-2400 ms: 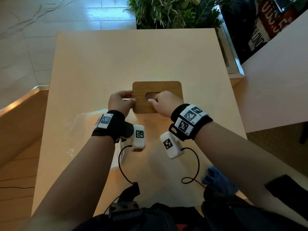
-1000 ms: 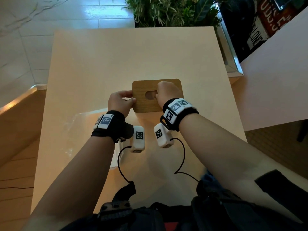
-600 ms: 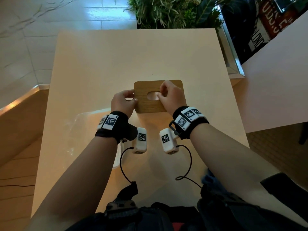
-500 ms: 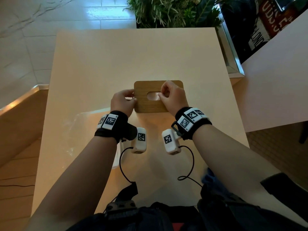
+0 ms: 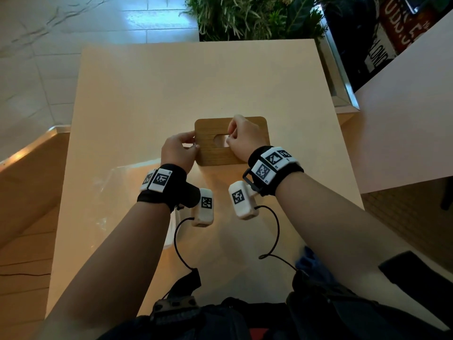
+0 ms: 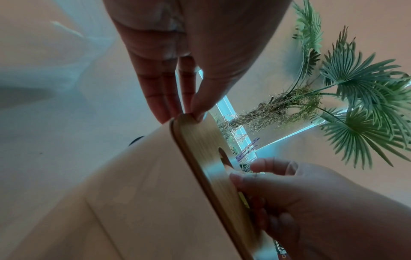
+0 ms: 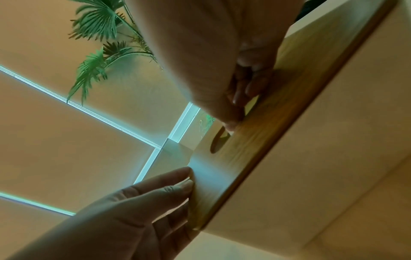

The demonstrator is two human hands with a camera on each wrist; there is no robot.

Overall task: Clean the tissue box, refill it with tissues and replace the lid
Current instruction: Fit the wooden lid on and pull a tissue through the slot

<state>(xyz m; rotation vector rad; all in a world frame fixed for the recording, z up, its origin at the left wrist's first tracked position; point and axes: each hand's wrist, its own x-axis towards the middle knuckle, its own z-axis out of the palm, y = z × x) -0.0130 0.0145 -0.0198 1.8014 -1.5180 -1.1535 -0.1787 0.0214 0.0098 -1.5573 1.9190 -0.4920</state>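
Observation:
A pale tissue box (image 6: 133, 184) with a wooden slotted lid (image 5: 215, 153) stands mid-table. My left hand (image 5: 193, 143) holds its left end, thumb on the lid's corner (image 6: 189, 119) and fingers flat along the side. My right hand (image 5: 229, 138) lies on the lid with fingers curled at the oval slot (image 7: 219, 140). Thumb and forefinger pinch there, where something pale like a tissue (image 5: 221, 142) shows. How much they grip is hidden.
A crumpled clear plastic wrapper (image 5: 122, 190) lies on the table (image 5: 159, 89) left of my left wrist. A blue cloth (image 5: 310, 263) sits at the near right edge. Plants (image 5: 245, 15) stand beyond the far edge, and another tabletop (image 5: 404, 119) is at right.
My right hand moved from the lid's near edge onto the slot and its fingers curled in. The left hand kept its hold on the box's left end.

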